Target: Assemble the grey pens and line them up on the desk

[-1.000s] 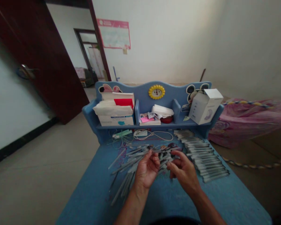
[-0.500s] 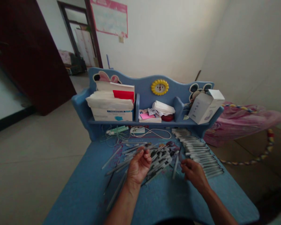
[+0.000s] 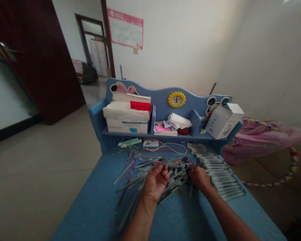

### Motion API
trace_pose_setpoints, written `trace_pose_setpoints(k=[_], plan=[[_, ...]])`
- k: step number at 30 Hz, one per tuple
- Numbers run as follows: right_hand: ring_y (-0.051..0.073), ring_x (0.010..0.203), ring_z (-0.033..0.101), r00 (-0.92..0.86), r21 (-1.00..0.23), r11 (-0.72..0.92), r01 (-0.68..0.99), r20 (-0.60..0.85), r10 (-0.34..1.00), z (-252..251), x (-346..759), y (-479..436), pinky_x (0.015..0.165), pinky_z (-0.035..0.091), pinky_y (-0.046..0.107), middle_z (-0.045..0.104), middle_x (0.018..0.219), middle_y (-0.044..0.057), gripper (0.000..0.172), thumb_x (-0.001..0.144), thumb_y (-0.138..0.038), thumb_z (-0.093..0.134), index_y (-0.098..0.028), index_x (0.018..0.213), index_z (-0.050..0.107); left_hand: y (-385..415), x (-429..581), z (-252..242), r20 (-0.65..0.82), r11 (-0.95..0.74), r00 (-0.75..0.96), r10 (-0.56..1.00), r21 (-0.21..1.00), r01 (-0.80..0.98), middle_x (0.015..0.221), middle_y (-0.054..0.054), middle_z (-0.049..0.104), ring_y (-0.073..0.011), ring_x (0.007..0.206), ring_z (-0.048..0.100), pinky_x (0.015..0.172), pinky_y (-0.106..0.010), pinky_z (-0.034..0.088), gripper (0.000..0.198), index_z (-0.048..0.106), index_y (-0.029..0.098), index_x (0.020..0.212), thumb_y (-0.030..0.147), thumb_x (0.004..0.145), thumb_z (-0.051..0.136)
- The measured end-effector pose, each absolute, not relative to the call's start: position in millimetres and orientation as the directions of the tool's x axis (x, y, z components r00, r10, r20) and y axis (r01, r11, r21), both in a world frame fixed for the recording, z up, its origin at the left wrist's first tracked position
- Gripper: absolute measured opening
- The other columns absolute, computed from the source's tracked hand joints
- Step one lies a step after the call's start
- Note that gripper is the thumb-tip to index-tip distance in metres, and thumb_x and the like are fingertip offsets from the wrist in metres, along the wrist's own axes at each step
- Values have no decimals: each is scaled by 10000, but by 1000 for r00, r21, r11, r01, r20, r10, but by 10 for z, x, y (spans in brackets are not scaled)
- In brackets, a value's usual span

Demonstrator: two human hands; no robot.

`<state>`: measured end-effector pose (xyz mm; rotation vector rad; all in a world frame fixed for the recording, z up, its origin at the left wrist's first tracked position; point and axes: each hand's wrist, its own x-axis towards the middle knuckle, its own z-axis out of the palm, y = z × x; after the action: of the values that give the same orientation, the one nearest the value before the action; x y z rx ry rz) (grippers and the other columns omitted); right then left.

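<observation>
My left hand (image 3: 156,183) is palm up over the pile, its thumb and fingers closed on a pale, clear-barrelled pen (image 3: 174,164) that points to the right. My right hand (image 3: 200,177) is closed at the pile's right side, near the far end of that pen. Something small and dark shows at its fingertips, too blurred to name. Under and between the hands lies a loose pile of pens (image 3: 176,180), several with dark caps. To the right, a long row of pens (image 3: 222,174) lies side by side on the blue desk (image 3: 90,207).
Behind the pile lie a white cable (image 3: 174,146) and a green-and-white power strip (image 3: 130,143). The desk's raised shelf carries a mask box (image 3: 126,125), papers (image 3: 165,133) and a white carton (image 3: 223,122). A yellow flower-shaped clock (image 3: 176,99) is on the back panel.
My right hand has moved left and inward to the pile, closer to my left hand. My left hand keeps its pinch. The whole view has shifted slightly.
</observation>
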<state>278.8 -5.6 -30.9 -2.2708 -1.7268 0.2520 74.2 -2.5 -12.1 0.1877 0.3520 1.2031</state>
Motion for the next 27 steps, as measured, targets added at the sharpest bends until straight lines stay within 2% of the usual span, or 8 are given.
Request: trace_pose_setpoints(k=[4, 6, 9, 11, 13, 15, 20, 27], plan=[[212, 721, 643, 199, -379, -152, 913, 89, 976, -194, 2692, -149, 634, 442, 280, 683, 724, 69, 196, 765, -208, 453, -196, 807, 644, -28, 738, -128, -166, 341, 301, 939, 343, -875, 625, -48, 681, -79, 494, 564, 463, -172, 453, 147, 674, 154, 710, 76, 595, 722], [171, 656, 631, 138, -531, -48, 846, 131, 982, -98, 2613, -223, 608, 450, 246, 669, 676, 33, 156, 756, -213, 463, -193, 761, 618, -30, 737, -135, -162, 335, 296, 942, 357, -872, 621, -41, 678, -79, 497, 567, 465, -172, 454, 149, 664, 153, 720, 76, 603, 716], [153, 547, 610, 94, -876, 111, 469, 175, 980, 79, 2458, -332, 539, 473, 243, 654, 592, 13, 89, 724, -232, 516, -180, 734, 588, -35, 747, -153, -145, 324, 290, 946, 382, -866, 617, -32, 672, -84, 503, 575, 463, -174, 458, 158, 647, 150, 739, 80, 613, 712], [154, 515, 613, 89, -970, 149, 189, 168, 982, 203, 2352, -385, 517, 491, 254, 658, 574, 13, 82, 712, -253, 567, -175, 731, 583, -40, 758, -166, -144, 321, 287, 947, 402, -857, 626, -26, 672, -85, 501, 580, 466, -177, 466, 164, 635, 148, 759, 88, 625, 709], [152, 503, 620, 99, -986, 165, 31, 167, 981, 308, 2269, -414, 503, 503, 257, 663, 584, 11, 106, 695, -268, 617, -171, 718, 582, -45, 767, -172, -153, 321, 283, 947, 418, -850, 632, -22, 673, -83, 498, 585, 470, -175, 471, 168, 623, 147, 774, 95, 637, 706], [139, 475, 605, 119, -983, 179, -27, 175, 977, 377, 2217, -423, 483, 497, 247, 651, 561, 0, 119, 677, -264, 649, -170, 694, 578, -51, 768, -167, -162, 320, 277, 947, 422, -848, 630, -21, 672, -80, 498, 587, 474, -168, 473, 173, 615, 144, 782, 94, 642, 703], [101, 395, 513, 150, -983, 179, 34, 182, 972, 383, 2191, -412, 425, 424, 215, 568, 432, -39, 135, 675, -275, 673, -168, 675, 590, -69, 748, -121, -161, 315, 272, 949, 412, -855, 623, -23, 669, -78, 496, 581, 474, -165, 476, 175, 609, 140, 777, 89, 639, 702], [94, 413, 503, 152, -975, 212, 65, 219, 964, 327, 2222, -358, 434, 408, 213, 567, 452, -46, 128, 644, -260, 706, -171, 725, 664, -91, 747, -88, -174, 316, 266, 948, 427, -847, 620, -17, 665, -83, 498, 593, 477, -168, 483, 180, 614, 140, 766, 78, 624, 705]])
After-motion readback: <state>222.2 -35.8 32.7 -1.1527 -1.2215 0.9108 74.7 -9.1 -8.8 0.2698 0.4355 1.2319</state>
